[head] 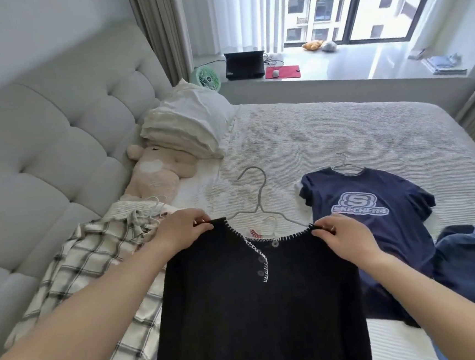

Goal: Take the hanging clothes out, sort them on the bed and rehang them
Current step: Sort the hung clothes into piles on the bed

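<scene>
Pinching the black top (256, 307) at both shoulders, left hand (180, 230) and right hand (341, 236) level, collar facing the bare hanger (258, 201) lying just beyond on the bed (341, 130).

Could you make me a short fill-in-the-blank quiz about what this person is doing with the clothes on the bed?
1. Both hands, left hand and right hand, pinch the ____ top with white stitched neckline at its shoulders.
2. The bare grey wire hanger lies on the ____.
3. The navy printed T-shirt lies to the top's ____.

Missing words: black; bed; right
</scene>
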